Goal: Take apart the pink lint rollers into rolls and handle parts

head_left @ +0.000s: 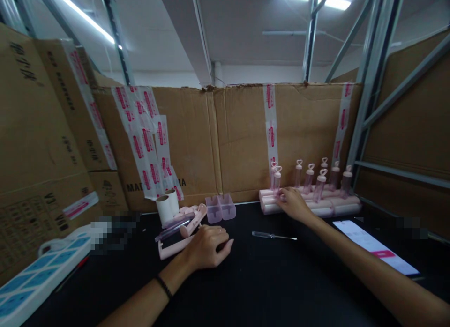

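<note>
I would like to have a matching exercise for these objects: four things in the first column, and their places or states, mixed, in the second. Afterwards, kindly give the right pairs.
Things
1. Slim screwdriver with transparent handle
2. Translucent lilac plastic box with compartments
3. Flat rectangular phone
4. Clear tubes with pink heart-shaped tops

Places or states
A. Standing upright, the right hand at their left end
B. Screen lit up
C. Lying flat, metal tip pointing right
D. Just beyond the left hand

Pairs: 1-C, 2-D, 3-B, 4-A
</note>
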### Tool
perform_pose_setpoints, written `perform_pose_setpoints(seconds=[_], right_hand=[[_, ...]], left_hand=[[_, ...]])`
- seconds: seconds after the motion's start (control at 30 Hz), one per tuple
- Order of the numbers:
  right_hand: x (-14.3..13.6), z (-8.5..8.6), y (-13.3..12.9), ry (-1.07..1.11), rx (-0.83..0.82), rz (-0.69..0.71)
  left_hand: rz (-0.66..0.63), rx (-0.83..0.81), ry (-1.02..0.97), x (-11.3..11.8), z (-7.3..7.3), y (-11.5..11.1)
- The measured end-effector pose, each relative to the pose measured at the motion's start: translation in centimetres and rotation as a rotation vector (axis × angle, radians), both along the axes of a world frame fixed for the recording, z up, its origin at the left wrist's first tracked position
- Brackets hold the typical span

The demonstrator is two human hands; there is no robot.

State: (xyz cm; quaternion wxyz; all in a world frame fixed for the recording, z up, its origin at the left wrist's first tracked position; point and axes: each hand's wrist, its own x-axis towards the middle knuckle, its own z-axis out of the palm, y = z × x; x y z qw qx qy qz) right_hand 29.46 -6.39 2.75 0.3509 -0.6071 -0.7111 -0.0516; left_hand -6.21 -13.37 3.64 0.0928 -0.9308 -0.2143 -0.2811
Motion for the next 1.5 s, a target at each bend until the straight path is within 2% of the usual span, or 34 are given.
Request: perform_pose_setpoints(seconds=[0.3, 0.43, 0.57, 0.67, 0.8, 0.93, 1.07, 1.2, 1.33, 1.5], right_hand=[[-3.2, -0.1, -2.4, 0.208, -0.101, 0.356], [-4.4, -0.6, -3.3, 0.388, -0.114, 0.424], [-5.9, -0.5, -4.0, 0.659, -0.119, 0.462], [-8.0, 0.1, -5.5, 0.893, -0.164, 0.545], [-11.0, 0.7, -8.7, 1.08, -0.27, 0.696], [-12.0, 0.8, -10.4, 1.242, -0.392, 0.813], [-11.4, 0.8, -10.2, 1.2, -0.361, 0.79], [-11.3, 0.8, -9.9, 1.169, -0.321, 0.778], [-10.6, 1.1, -9.1, 1.296, -0.25, 0.703], [-7.8, 1.7, -7.1, 1.457, -0.063, 0.565]], left_hand=[[0.129, -0.163, -0.196, 1.9, 0.0, -0.4], [0.2, -0.268, -0.36, 2.8, 0.3, -0.8], [0.235, -0.423, -0.552, 3.5, 0.5, -0.6], [0.209, -0.572, -0.675, 4.0, 0.5, -0.3], [0.092, -0.755, -0.755, 4.6, 0.5, -0.6], [0.016, -0.855, -0.789, 4.8, 0.2, -1.4], [0.002, -0.884, -0.838, 4.9, 0.0, -1.7], [-0.007, -0.912, -0.919, 5.3, 0.7, -2.0], [-0.006, -1.009, -1.107, 4.9, 1.7, -1.9], [0.014, -1.076, -1.301, 3.3, 2.2, -0.8]])
